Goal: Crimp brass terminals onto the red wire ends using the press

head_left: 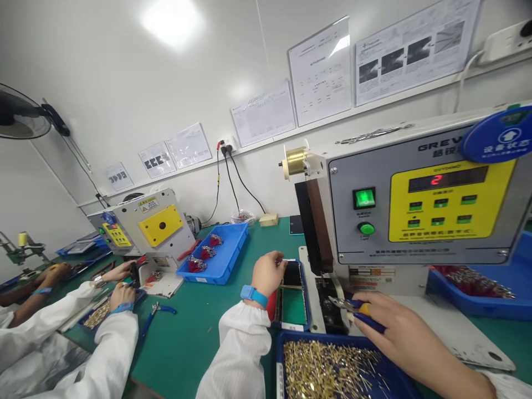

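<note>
Blue-handled pliers (pixel 366 318), tips pointing left at the machine (pixel 419 221), wrapped firmly in right hand (pixel 411 332); left hand (pixel 268 272) curled above tray (pixel 306 293), hold unclear.

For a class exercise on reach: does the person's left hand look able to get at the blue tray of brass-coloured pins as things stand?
Probably yes. The left hand is at the narrow blue-rimmed tray, just beyond the blue tray of brass-coloured pins, and nothing seems to stand between them.
</note>
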The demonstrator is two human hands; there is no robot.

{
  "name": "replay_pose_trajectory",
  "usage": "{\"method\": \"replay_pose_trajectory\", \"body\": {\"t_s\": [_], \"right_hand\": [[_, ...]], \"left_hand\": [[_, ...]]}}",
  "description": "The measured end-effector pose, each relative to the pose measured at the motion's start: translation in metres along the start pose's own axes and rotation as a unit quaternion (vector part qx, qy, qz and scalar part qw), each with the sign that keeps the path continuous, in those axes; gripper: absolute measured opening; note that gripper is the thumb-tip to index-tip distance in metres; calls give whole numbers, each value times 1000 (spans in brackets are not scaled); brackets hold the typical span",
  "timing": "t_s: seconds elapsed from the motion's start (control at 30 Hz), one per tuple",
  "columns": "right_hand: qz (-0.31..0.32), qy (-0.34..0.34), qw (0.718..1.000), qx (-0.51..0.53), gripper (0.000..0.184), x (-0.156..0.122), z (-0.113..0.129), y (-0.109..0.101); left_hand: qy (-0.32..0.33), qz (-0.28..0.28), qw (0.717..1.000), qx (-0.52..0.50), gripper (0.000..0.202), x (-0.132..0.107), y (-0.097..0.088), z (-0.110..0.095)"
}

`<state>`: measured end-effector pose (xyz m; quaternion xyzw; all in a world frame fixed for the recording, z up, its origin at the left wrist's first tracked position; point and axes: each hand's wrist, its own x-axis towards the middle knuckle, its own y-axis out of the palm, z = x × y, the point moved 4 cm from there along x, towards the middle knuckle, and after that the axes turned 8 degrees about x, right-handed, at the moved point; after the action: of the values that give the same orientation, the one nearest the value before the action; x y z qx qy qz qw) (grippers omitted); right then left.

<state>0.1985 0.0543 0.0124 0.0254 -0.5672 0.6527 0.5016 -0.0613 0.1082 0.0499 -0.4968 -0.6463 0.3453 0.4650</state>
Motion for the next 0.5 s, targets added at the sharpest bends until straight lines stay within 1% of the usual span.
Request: {"method": "replay_pose_trajectory", "body": {"t_s": [0.07, 0.17, 0.23, 0.33, 0.43, 0.47, 0.5], "right_hand": [[8, 2, 1000, -6, 41, -1, -1, 1], [32, 15, 999, -28, 42, -1, -3, -3], [55, 36, 997, -48, 43, 0, -3, -10], [92, 80, 990, -75, 44, -3, -4, -25], [137, 124, 979, -89, 37, -22, -12, -41], [154, 141, 974, -91, 34, -33, -18, -45], [181, 161, 966, -93, 34, -47, -27, -49]], "left_hand": [[1, -10, 1000, -7, 19, -4, 8, -1], [3, -12, 1000, 28, 18, -12, 18, 6], [-4, 5, 998, 65, 21, -15, 21, 15], [-42, 41, 993, 104, 22, -16, 22, 33], [-63, 62, 991, 105, 21, -14, 22, 46], [-68, 67, 990, 104, 21, -14, 23, 48], [-72, 72, 989, 104, 20, -13, 24, 50]]}}
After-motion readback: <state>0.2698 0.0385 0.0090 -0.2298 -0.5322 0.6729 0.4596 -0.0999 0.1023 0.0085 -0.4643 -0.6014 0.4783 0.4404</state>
